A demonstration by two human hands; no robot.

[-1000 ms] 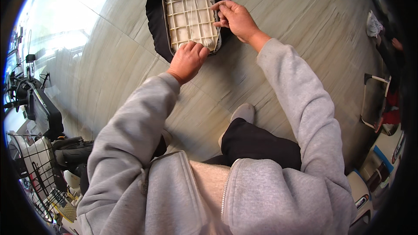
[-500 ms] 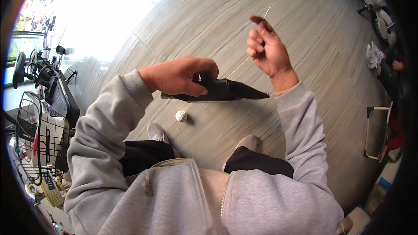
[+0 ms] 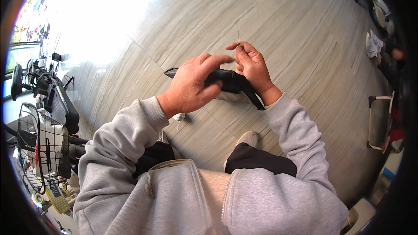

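My left hand (image 3: 193, 82) grips a black, shiny, leather-like piece (image 3: 233, 82) between thumb and fingers. Its index finger reaches out toward my right hand (image 3: 252, 67). The piece is long and bent, with a pointed left end and its right end sloping down beneath my right wrist. Thumb and forefinger of my right hand pinch a thin needle (image 3: 238, 38) that points up, just above the piece. Any thread between the hands is too fine to make out. On the floor, a ball of white string (image 3: 179, 116) is partly hidden behind my left cuff.
Wood-patterned floor tiles (image 3: 300, 30) lie below my hands. At the left stands a scooter-like vehicle with a black wire basket (image 3: 43, 148). Along the right are a white metal frame (image 3: 370, 122), a wheeled vehicle (image 3: 376, 8) and a person's white shoe (image 3: 374, 45).
My right hand has come down and left with the needle, close to my left hand. The black piece has shifted and tilted, its right end lower. My left index finger has stretched out.
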